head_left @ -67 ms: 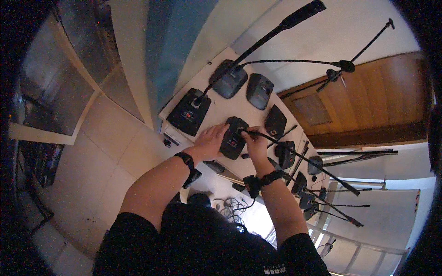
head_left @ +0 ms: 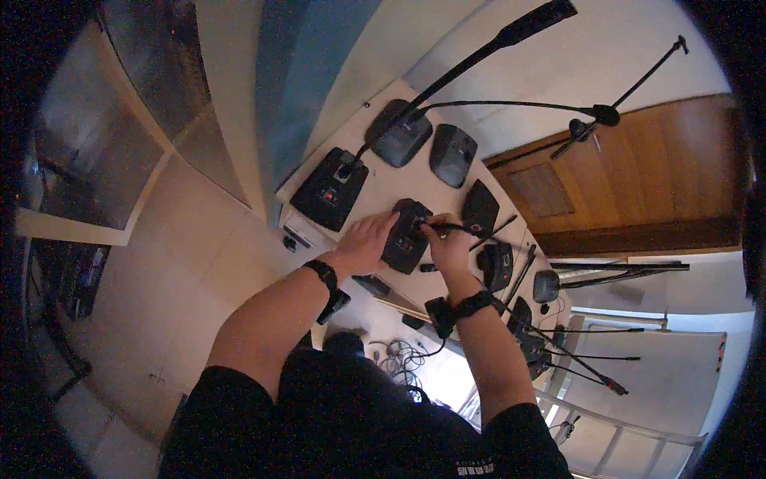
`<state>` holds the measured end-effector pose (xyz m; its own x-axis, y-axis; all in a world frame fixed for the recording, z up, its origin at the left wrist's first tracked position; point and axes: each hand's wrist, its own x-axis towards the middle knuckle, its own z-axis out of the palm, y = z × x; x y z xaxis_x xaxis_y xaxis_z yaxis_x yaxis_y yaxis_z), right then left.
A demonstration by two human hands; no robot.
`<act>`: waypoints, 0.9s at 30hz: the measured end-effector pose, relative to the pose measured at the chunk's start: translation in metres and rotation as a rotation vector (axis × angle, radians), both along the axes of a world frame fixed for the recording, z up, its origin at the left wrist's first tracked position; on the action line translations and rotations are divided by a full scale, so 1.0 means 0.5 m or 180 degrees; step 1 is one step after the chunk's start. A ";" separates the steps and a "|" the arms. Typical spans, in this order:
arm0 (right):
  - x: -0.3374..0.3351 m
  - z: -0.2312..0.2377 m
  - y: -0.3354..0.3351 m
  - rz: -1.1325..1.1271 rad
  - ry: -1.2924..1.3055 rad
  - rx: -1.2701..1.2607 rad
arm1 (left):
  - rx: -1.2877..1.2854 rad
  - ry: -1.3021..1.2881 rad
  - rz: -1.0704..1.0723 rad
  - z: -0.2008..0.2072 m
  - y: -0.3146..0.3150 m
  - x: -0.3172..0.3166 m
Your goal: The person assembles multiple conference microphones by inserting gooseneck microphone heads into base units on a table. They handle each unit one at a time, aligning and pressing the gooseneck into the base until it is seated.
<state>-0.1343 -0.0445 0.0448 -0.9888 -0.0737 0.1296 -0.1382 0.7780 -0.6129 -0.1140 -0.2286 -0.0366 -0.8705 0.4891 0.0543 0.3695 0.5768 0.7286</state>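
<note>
Your left hand [head_left: 363, 246], frame centre: fingers lying close together against the left side of the microphone base [head_left: 408, 246] | your right hand [head_left: 447, 246], just right: thumb and fingertips pinching the gooseneck stem [head_left: 458, 229] | base: mid-frame on the pale table [head_left: 380, 195] (and look, a long-necked microphone [head_left: 328, 191] sits up and left of it!)

A brown wooden door [head_left: 662, 172] with a dull rectangular panel stands beyond the bench [head_left: 403, 180]. A black jointed stand [head_left: 606, 115] crosses in front of it and the pale wall [head_left: 638, 48]. Dark cables [head_left: 403, 359] lie tangled low down; a blue vertical band [head_left: 299, 88] rises opposite, beside pale floor [head_left: 191, 263].
</note>
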 end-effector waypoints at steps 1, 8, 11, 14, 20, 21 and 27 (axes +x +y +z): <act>-0.003 0.009 -0.001 -0.0008 -0.0120 0.0104 | -0.0009 -0.0003 0.0002 0.000 0.000 0.002; -0.028 -0.002 0.041 0.0064 -0.0882 -0.0575 | -0.0156 -0.0042 -0.0008 0.005 0.001 -0.002; -0.025 -0.021 0.062 0.0885 -0.0505 -0.0511 | -0.0224 -0.0082 0.0040 0.002 0.005 0.000; -0.029 -0.038 0.062 0.0560 -0.0624 -0.0573 | -0.0185 -0.0104 -0.0007 -0.001 0.005 0.000; -0.028 -0.021 0.031 0.0330 -0.0869 -0.1215 | -0.0192 -0.0091 -0.0014 0.010 0.002 0.000; -0.028 -0.013 0.022 0.0095 -0.1013 -0.1177 | -0.0173 -0.0057 -0.0006 0.012 0.000 0.000; -0.017 0.029 -0.004 -0.0219 -0.0471 0.0185 | -0.0193 -0.0072 -0.0022 0.016 -0.002 0.005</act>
<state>-0.1428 -0.0465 0.0593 -0.9998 -0.0084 -0.0203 0.0048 0.8172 -0.5764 -0.1113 -0.2295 -0.0287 -0.8678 0.4969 0.0048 0.3575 0.6177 0.7005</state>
